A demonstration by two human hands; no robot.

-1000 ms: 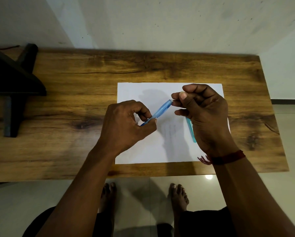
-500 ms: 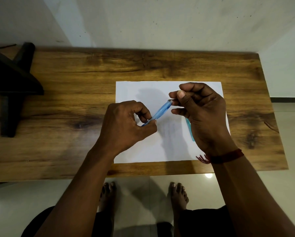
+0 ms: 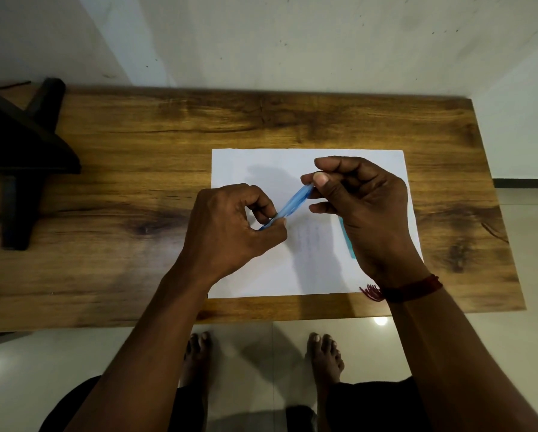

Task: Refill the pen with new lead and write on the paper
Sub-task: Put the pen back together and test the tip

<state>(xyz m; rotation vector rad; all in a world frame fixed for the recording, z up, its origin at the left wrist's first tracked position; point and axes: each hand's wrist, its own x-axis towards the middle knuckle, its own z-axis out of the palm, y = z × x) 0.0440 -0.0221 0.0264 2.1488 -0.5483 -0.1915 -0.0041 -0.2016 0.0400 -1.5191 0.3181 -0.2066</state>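
Pen held up between both hands over the paper, looks like mid-refill

The left hand (image 3: 230,232) pinches the lower tip of the blue pen (image 3: 292,205) while the right hand (image 3: 364,210) pinches its top end, probably to steady it. The pen sits tilted above the paper (image 3: 261,163) on the counter (image 3: 136,145). Both wrists hover, fingers curled. A teal piece (image 3: 347,241) lies on the paper, partly hidden under the right hand.

Dim overhead light, floor (image 3: 417,338) glare, wide-angle bowing, slight blur.
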